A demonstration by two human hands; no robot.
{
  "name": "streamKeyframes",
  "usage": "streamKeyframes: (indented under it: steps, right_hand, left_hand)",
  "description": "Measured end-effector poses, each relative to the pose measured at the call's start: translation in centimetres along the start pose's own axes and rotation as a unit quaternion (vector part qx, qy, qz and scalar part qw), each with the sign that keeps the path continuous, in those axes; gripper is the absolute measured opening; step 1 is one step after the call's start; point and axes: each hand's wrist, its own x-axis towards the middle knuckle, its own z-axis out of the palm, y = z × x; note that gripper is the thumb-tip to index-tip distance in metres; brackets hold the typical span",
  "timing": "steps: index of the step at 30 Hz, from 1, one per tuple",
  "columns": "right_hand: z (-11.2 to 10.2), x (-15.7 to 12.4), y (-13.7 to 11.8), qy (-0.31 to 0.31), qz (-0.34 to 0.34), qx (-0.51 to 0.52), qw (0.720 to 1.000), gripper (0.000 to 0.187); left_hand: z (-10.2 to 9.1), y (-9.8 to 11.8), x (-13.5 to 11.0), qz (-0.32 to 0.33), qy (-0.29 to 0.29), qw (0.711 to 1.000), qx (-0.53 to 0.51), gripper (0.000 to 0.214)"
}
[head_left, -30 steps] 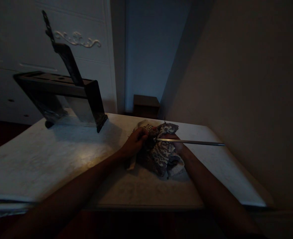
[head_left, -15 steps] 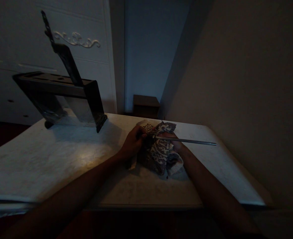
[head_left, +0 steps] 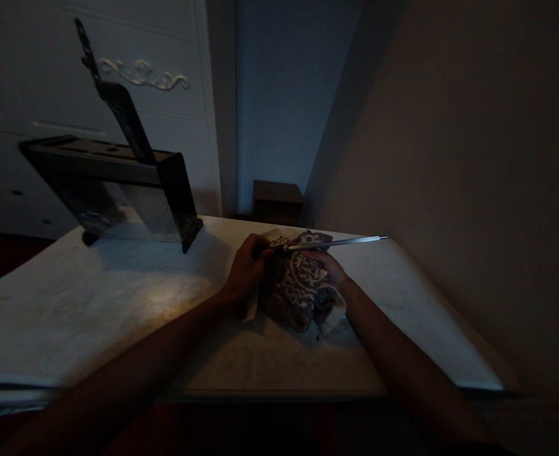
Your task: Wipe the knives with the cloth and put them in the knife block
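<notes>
Swinging toward the bench's (head_left: 141, 310) far edge, the rod (head_left: 341, 242) is now pointing slightly upward to the right, where half a second ago its tip was dipping lower. Its handle is resting in the left hand (head_left: 248, 261), which is closing around it, while the shaft is running above the cloth (head_left: 295, 288). Below the shaft, the right hand (head_left: 331, 266) is gripping the cloth, its fingers partly hiding in the folds. Judging by looks, the rod is being stiff, fairly light and perhaps slippery along the metal, so its handle is offering the surest hold; the cloth is probably staying soft and limp wherever pinched. The rod is gleaming silver, straight and slender, narrowing at the tip; the cloth is bunching on the bench, showing pale swirls on dark brown-grey.
</notes>
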Motion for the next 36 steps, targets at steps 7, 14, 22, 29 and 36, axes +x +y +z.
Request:
streamKeyframes:
  steps: [7,14,22,29,36]
  right_hand:
    - [0.4,-0.1,0.1,0.027,-0.040,0.001,0.999,0.030]
    - [0.4,-0.3,-0.4,0.008,-0.050,0.032,0.998,0.035]
    - [-0.5,0.2,-0.8,0.014,-0.072,0.034,0.997,0.035]
    - [-0.6,0.5,-1.8,0.044,-0.173,0.078,0.981,0.042]
    - [-1.7,0.4,-2.6,0.088,-0.223,0.104,0.965,0.030]
  left_hand:
    - [0.0,-0.1,0.0,-0.016,0.003,1.000,0.025,0.007]
    - [0.2,-0.6,0.2,-0.019,-0.002,0.999,0.042,0.008]
    - [-0.3,-0.4,0.6,-0.022,0.023,0.998,0.062,0.003]
    - [-1.0,-0.9,1.1,-0.006,0.035,0.996,0.079,0.004]
    - [-1.3,-1.4,1.4,0.014,0.033,0.989,0.141,0.011]
